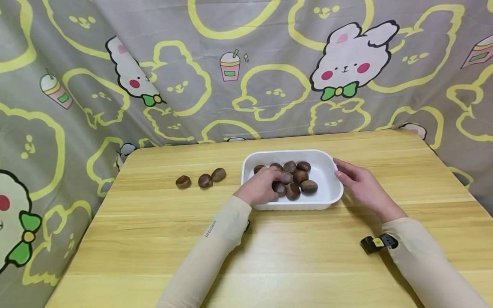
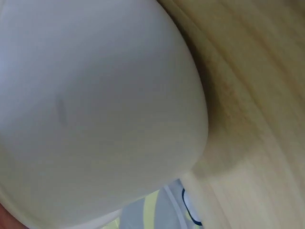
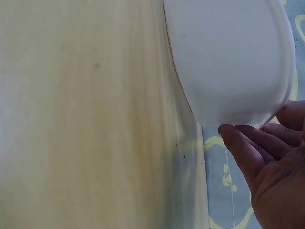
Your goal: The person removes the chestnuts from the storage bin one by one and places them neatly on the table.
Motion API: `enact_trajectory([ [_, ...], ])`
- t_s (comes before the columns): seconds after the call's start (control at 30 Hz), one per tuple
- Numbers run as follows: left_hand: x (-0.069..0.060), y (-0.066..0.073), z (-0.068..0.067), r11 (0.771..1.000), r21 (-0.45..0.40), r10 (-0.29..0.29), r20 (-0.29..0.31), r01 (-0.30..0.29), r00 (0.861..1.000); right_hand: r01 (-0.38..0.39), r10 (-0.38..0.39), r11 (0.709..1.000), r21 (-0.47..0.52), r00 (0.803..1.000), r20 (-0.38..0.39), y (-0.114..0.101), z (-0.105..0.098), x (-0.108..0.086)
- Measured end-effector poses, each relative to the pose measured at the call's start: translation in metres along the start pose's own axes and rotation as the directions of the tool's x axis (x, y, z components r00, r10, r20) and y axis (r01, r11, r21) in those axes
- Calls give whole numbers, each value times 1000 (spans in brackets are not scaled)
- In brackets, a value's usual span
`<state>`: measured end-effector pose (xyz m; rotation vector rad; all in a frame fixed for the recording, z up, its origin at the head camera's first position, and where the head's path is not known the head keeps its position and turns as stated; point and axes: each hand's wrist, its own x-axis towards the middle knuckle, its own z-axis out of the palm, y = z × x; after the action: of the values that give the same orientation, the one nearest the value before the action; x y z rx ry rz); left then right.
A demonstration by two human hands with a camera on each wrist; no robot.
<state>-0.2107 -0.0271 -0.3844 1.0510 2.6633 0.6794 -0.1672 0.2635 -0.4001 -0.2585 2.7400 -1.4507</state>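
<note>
My left hand (image 1: 262, 187) reaches over the near-left rim of a white plastic container (image 1: 325, 188). Its thumb and fingers curl round a chestnut (image 1: 279, 188), partly covered by them. More brown chestnuts (image 1: 301, 177) are grouped in the container's left and middle. At the opposite end, my right hand (image 1: 359, 183) holds the rim, thumb and fingers at the right edge. The right wrist view shows that hand's fingertips (image 3: 228, 131) against the container's outer wall (image 3: 233, 71). Only the container's side (image 2: 105, 105) fills most of the left wrist view, hiding the left hand's grip.
Three chestnuts lie on the wooden table (image 1: 154, 239) left of the container: one apart (image 1: 183, 182), and a pair (image 1: 205, 180) close together. A grey patterned curtain (image 1: 215, 107) hangs behind the table's back edge. A black wrist camera (image 1: 371, 245) sits under the right sleeve.
</note>
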Motion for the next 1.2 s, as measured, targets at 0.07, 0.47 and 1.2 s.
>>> enact_trajectory([
  [0.07, 0, 0, 0, 1000, 1, 1, 5, -1, 1000, 2, -2, 1000, 0, 1000, -1, 0, 0, 0],
  [0.47, 1, 3, 1, 1000, 12, -24, 21, 24, 999, -16, 16, 1000, -1, 1000, 13, 3, 0, -2],
  [1.2, -28, -8, -46, 978, -209, -39, -168, 3, 985, -5, 5, 1000, -1, 1000, 5, 1, 0, 0],
])
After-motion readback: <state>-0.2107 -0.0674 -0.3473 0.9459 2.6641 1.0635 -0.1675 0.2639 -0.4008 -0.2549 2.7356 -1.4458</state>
